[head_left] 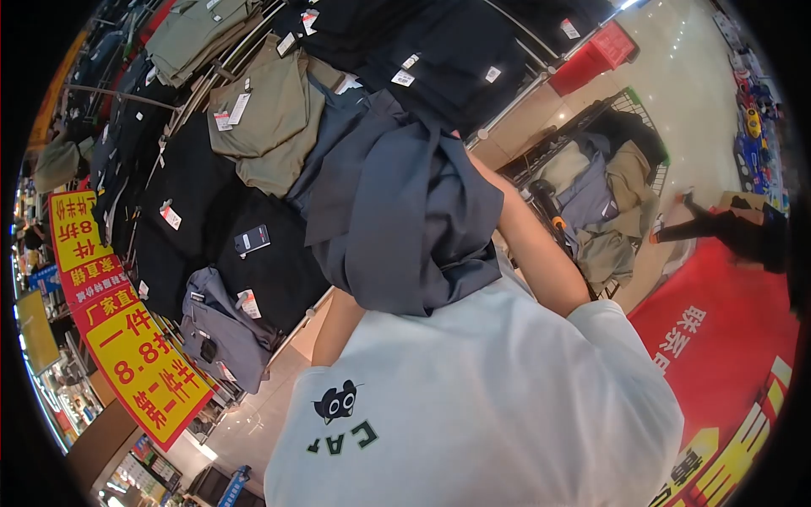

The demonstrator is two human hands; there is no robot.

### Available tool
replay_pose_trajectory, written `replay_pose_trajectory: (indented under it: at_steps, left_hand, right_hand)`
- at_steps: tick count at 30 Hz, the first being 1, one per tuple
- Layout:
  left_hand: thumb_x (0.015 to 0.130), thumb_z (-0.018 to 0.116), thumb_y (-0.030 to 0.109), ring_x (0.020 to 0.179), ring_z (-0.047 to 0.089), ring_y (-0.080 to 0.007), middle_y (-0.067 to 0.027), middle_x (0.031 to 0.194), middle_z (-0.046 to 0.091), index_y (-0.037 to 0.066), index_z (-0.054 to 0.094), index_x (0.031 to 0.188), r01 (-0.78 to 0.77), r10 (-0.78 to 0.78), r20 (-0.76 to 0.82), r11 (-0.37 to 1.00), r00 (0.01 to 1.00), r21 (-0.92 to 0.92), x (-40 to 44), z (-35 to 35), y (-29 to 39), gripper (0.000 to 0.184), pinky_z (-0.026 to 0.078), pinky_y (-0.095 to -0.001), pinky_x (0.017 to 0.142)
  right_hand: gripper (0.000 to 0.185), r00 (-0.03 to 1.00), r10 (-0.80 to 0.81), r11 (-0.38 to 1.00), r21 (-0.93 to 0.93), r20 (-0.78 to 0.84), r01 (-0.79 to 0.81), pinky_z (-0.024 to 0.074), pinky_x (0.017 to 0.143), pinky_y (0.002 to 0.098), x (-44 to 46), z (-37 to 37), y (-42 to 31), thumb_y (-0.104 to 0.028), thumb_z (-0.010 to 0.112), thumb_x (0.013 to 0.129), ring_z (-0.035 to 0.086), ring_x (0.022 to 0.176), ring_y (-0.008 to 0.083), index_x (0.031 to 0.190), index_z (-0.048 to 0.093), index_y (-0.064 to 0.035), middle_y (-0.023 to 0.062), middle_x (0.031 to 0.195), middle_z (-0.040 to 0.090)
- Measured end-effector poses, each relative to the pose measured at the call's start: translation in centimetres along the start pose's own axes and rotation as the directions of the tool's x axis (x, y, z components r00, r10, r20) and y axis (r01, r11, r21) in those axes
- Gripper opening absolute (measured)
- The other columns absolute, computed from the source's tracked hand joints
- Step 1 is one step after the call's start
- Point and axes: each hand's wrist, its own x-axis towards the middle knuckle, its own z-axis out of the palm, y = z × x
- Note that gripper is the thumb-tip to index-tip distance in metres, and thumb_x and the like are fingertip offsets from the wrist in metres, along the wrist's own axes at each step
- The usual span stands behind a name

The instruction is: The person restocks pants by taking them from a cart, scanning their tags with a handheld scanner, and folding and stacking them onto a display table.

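Observation:
A bunched pair of dark grey-blue trousers (397, 211) is held up before my chest, its cloth hanging in loose folds. My right forearm reaches up along its right side, and a small bit of my right hand (457, 134) shows at the top edge, gripping the cloth. The left forearm goes in behind the lower left folds, so that hand is hidden. Just beyond the cloth lie folded olive trousers (274, 118) with white tags. Black folded trousers (245, 211) are at the left, with a grey-blue folded pair (224, 329) at the display's near edge.
At the right stands a wire cart (650, 135) piled with clothes. A red box (596, 57) is beyond it. Yellow and red sale signs (135, 355) hang at the left. A red printed banner (718, 321) spreads at the lower right, with a person's dark-clothed leg (718, 230) nearby.

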Motion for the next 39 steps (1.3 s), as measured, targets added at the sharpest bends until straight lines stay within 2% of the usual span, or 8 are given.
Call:
replay_pose_trajectory:
  at_steps: [2, 6, 16, 22, 30, 34, 36, 39]
  left_hand:
    - [0.095, 0.065, 0.029, 0.105, 0.064, -0.0181, -0.0080, 0.114, 0.066, 0.005, 0.062, 0.125, -0.021, 0.022, -0.018, 1.000, 1.000, 0.010, -1.1, -0.1, 0.2, 0.039, 0.050, -0.0295, 0.090]
    - [0.095, 0.066, 0.028, 0.105, 0.064, -0.0179, -0.0079, 0.114, 0.066, 0.004, 0.062, 0.124, -0.072, 0.075, -0.077, 0.997, 0.994, 0.037, -1.9, -0.6, 0.6, 0.038, 0.050, -0.0292, 0.090]
    - [0.095, 0.066, 0.026, 0.103, 0.064, -0.0174, -0.0074, 0.111, 0.067, 0.004, 0.063, 0.123, -0.193, 0.216, -0.155, 0.969, 0.964, 0.152, -2.0, -0.3, 1.9, 0.036, 0.049, -0.0287, 0.089]
    - [0.094, 0.067, 0.025, 0.102, 0.064, -0.0171, -0.0072, 0.110, 0.067, 0.004, 0.063, 0.122, -0.252, 0.290, -0.165, 0.943, 0.943, 0.219, -0.3, 0.2, 2.7, 0.035, 0.049, -0.0283, 0.089]
    - [0.094, 0.068, 0.023, 0.101, 0.064, -0.0166, -0.0068, 0.108, 0.067, 0.004, 0.064, 0.121, -0.276, 0.330, -0.169, 0.919, 0.929, 0.281, 0.0, -0.3, 3.7, 0.033, 0.049, -0.0279, 0.088]
    - [0.094, 0.068, 0.022, 0.100, 0.064, -0.0164, -0.0067, 0.107, 0.068, 0.004, 0.064, 0.120, -0.295, 0.364, -0.184, 0.901, 0.913, 0.317, -0.7, -0.7, 4.4, 0.032, 0.049, -0.0277, 0.088]
    - [0.094, 0.068, 0.022, 0.100, 0.064, -0.0163, -0.0066, 0.107, 0.068, 0.004, 0.065, 0.120, -0.306, 0.382, -0.192, 0.891, 0.904, 0.336, -0.1, -0.5, 4.3, 0.032, 0.049, -0.0275, 0.088]
    - [0.093, 0.069, 0.021, 0.100, 0.064, -0.0162, -0.0065, 0.106, 0.068, 0.004, 0.065, 0.119, -0.315, 0.400, -0.191, 0.877, 0.896, 0.362, 2.0, -0.7, 4.9, 0.031, 0.049, -0.0274, 0.088]
  right_hand:
    - [0.061, 0.774, -0.454, 0.398, -0.677, 0.441, 0.619, 0.0373, 0.111, 0.0282, 2.1, -1.8, 2.8, -0.039, 0.052, 0.101, 0.043, 0.135, 0.0174, 0.150, 0.034, -0.0081, 0.0109, 0.151, 0.039]
    - [0.065, 0.960, -0.276, 0.959, -0.080, -0.050, 0.272, 0.0454, 0.104, 0.0339, 1.8, 0.7, 1.1, -0.008, 0.059, 0.092, 0.058, 0.118, 0.0203, 0.152, 0.032, -0.0071, 0.0110, 0.129, 0.060]
    - [0.044, 0.458, -0.717, 0.590, 0.107, 0.526, 0.801, 0.0401, 0.110, 0.0388, -0.9, 3.3, -4.2, -0.025, 0.052, 0.100, 0.054, 0.122, 0.0270, 0.136, 0.045, -0.0013, 0.0125, 0.132, 0.054]
    - [0.034, 0.619, -0.583, 0.437, -0.439, 0.526, 0.785, 0.0362, 0.092, 0.0237, -5.1, 6.4, -2.3, -0.005, 0.057, 0.065, 0.050, 0.097, 0.0122, 0.098, 0.055, -0.0024, 0.0028, 0.100, 0.053]
    - [0.071, 0.640, -0.688, 0.469, -0.463, 0.343, 0.752, 0.0286, 0.108, 0.0292, -4.7, 6.6, -1.8, 0.003, 0.052, 0.062, 0.044, 0.126, 0.0192, 0.133, 0.048, -0.0014, 0.0080, 0.128, 0.051]
    - [0.080, 0.772, -0.321, 0.735, -0.370, 0.548, 0.568, 0.0271, 0.115, 0.0359, -4.6, -1.5, -2.3, -0.025, 0.068, 0.085, 0.039, 0.138, 0.0247, 0.149, 0.030, 0.0048, 0.0152, 0.144, 0.046]
    - [0.110, 0.826, -0.431, 0.796, -0.278, 0.362, 0.537, 0.0297, 0.116, 0.0399, -4.5, 0.8, -2.7, -0.080, 0.047, 0.084, 0.038, 0.140, 0.0291, 0.150, 0.026, 0.0053, 0.0198, 0.152, 0.035]
    - [0.094, 0.925, -0.376, 0.893, -0.244, 0.053, 0.377, 0.0409, 0.109, 0.0370, -3.1, 6.0, -2.1, -0.075, 0.044, 0.088, 0.047, 0.132, 0.0261, 0.149, 0.033, -0.0029, 0.0168, 0.145, 0.045]
